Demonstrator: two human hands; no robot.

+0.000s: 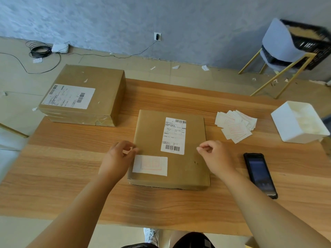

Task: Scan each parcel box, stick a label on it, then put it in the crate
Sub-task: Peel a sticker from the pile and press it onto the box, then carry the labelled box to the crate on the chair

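A flat brown parcel box (189,158) lies in the middle of the wooden table, with a printed shipping label (173,136) on top. A white sticker label (150,165) with a red frame lies flat on the box's near left corner. My left hand (117,158) hovers at the box's left edge, its curled fingers pinching a small white scrap of paper. My right hand (215,154) is over the box's right edge, fingers curled with nothing visible in them. A larger parcel box (100,97) stands at the table's far left corner. The black crate (308,42) sits on a chair at the far right.
A handheld scanner (259,174) lies screen up to the right of the box. A loose pile of sticker labels (234,125) lies behind it, and a white open container (300,122) stands at the right edge. Cables and paper scraps litter the floor beyond the table.
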